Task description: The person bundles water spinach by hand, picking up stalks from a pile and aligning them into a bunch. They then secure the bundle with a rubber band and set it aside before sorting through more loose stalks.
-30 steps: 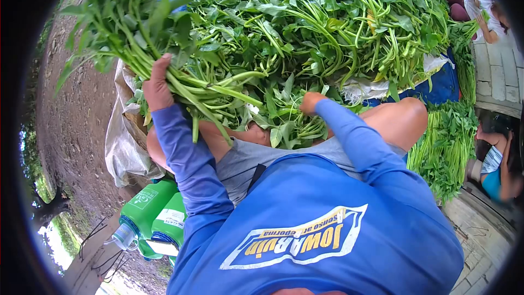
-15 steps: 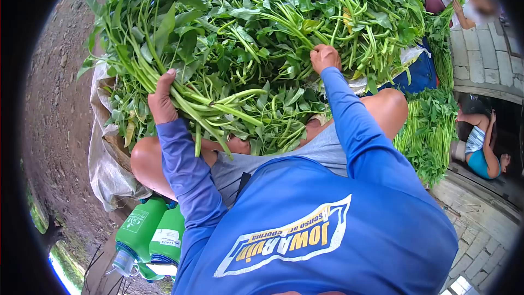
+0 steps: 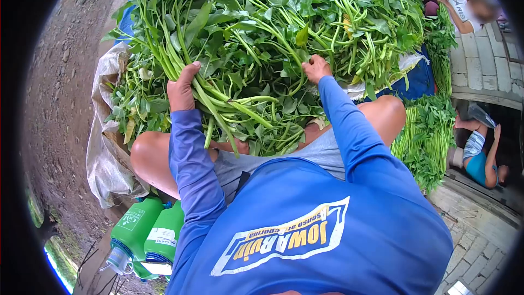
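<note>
My left hand [image 3: 183, 86] is wrapped around a bunch of water spinach [image 3: 166, 57]. Its leafy ends point up and away to the left, while the cut stem ends hang toward my lap. Over the middle of the big water spinach heap [image 3: 376, 0], my right hand [image 3: 317, 69] has its fingers closed on a water spinach stem [image 3: 295, 49] that runs up into the leaves. Loose stalks lie between the two hands and in front of my crossed legs.
A pale sack [image 3: 103, 158] edges the heap at left, beside a dirt road. Green jugs [image 3: 134, 224] stand by my left knee. Bundled greens [image 3: 423, 142] lie at right. Two other people sit at right, one in white [image 3: 464, 11] and one in teal [image 3: 480, 166].
My left hand has shifted right and slightly toward me with its bunch, now held more upright. My right hand has moved slightly left and toward me.
</note>
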### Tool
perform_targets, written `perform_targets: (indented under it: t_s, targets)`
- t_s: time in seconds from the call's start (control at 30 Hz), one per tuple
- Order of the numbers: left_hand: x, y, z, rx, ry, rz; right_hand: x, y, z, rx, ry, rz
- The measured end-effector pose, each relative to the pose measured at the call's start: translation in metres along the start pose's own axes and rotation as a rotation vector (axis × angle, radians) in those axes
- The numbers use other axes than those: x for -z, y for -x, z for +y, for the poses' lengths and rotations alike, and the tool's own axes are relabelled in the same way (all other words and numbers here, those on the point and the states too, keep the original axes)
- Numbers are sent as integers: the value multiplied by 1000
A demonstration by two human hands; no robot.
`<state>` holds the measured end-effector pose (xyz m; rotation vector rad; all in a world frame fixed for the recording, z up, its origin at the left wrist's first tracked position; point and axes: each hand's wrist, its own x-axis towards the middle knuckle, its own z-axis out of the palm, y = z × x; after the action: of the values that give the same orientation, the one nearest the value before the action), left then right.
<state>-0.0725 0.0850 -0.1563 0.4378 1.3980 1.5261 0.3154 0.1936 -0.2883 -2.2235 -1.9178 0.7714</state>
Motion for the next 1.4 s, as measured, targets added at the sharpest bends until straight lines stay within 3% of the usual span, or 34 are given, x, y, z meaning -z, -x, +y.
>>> perform_targets:
  t_s: [0.1,0.23,0.4,0.47,0.53,0.63,0.73,0.77,0.87,0.97,1.0,1.07,1.2,1.27,1.3,1.4]
  targets:
    - [1,3,-1,15,8,3,-5,-5,7,-129,-349,-87]
    - [1,4,-1,15,-19,-20,35,39,-29,-316,-712,-540]
    - [3,3,-6,51,-67,-26,116,59,-54,84,-1364,-662]
    - [-1,4,-8,93,-69,-33,127,59,-52,-29,-1488,-785]
    - [-7,1,-8,87,-63,-40,146,65,-55,-125,-1414,-790]
    - [-7,2,-14,71,-84,-58,158,91,-56,83,-1384,-701]
    - [-5,1,-20,89,-112,-60,149,82,-39,-48,-1095,-545]
    - [-6,2,-22,90,-110,-58,146,79,-35,-101,-1136,-456]
    - [-20,3,-17,62,-106,-72,161,85,-28,-162,-1393,-454]
    - [-28,-5,-42,42,-40,-123,165,100,-23,-58,-1352,-283]
    - [-37,3,-40,154,0,-142,171,99,-21,-9,-1335,-245]
    - [-48,4,-64,296,171,-148,176,102,-19,60,-1248,124]
    - [-49,-5,-148,399,287,-34,194,98,-12,17,-1214,-95]
    - [-43,-6,-183,399,203,78,203,96,-10,-26,-1165,-251]
    - [-42,-5,-178,333,-12,118,205,95,-7,6,-1082,-281]
    - [-49,2,-169,324,-32,135,214,91,-4,-96,-889,-340]
